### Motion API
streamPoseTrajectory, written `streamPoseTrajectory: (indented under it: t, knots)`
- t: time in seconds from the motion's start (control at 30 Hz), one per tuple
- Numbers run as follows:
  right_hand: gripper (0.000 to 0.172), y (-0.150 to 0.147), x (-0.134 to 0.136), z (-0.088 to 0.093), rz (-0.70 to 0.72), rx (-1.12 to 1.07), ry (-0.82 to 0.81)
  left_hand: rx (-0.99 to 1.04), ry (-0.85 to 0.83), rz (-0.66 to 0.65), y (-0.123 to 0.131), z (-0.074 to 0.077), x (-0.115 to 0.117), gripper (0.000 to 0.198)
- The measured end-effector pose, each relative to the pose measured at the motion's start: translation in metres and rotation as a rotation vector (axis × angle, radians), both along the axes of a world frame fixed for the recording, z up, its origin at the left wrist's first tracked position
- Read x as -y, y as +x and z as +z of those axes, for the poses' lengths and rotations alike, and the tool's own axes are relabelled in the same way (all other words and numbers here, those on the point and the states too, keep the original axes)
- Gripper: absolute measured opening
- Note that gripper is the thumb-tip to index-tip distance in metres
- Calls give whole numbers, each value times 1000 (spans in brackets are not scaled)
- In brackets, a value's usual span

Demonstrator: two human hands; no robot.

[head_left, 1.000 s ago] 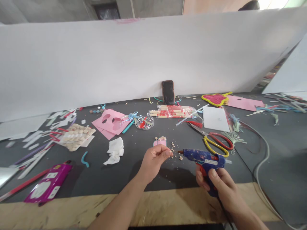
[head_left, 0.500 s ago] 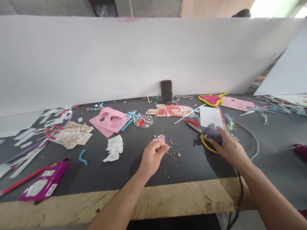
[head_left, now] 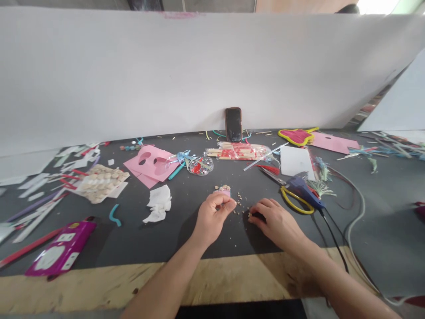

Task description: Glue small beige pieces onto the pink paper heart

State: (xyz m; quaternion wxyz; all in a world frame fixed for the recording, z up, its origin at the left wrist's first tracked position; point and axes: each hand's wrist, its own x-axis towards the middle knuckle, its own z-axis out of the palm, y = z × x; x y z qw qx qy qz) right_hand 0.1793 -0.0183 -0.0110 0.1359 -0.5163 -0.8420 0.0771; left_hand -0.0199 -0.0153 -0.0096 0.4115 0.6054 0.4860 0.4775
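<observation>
My left hand [head_left: 214, 215] is closed in a pinch at a small pink piece [head_left: 225, 193], whose near part my fingers cover. Along its far edge sits a row of small beige pebbles [head_left: 223, 188]. More loose beige pebbles [head_left: 239, 204] are scattered on the dark table between my hands. My right hand [head_left: 274, 221] is closed, its fingertips pinching one tiny pebble [head_left: 249, 215] at the table surface. To its right lies a blue glue gun [head_left: 301, 188] with a black cord, its body partly over yellow-handled scissors [head_left: 294, 204].
A phone [head_left: 233, 124] leans on the white board behind. Bagged sticks [head_left: 239, 151], a white card [head_left: 296, 161] and pink cut-out paper [head_left: 154, 164] lie further back. Crumpled tissue [head_left: 158, 204] and a purple packet [head_left: 63, 246] are at left. A grey cable [head_left: 360, 212] curves at right.
My right hand has let go of the glue gun, which now lies on the table, and has moved left to the loose pebbles. My left hand stays pinched at the pink piece.
</observation>
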Motion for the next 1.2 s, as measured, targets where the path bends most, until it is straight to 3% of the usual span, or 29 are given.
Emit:
streamPoseTrajectory:
  t: [0.17,0.3,0.4,0.63,1.2]
  knots:
    - [9,-3,-7,13,88,-183,-16,24,-19,-52,2,2,2,20]
    - [8,-12,-13,30,124,-456,98,65,-72,-62,1,3,3,17]
    - [9,-18,-13,30,180,-557,176,104,-99,-78,-1,4,3,17]
    - [9,-13,-5,16,227,-602,210,105,-116,-139,0,7,5,16]
    - [8,-12,-6,17,273,-570,218,103,-108,-193,1,2,5,13]
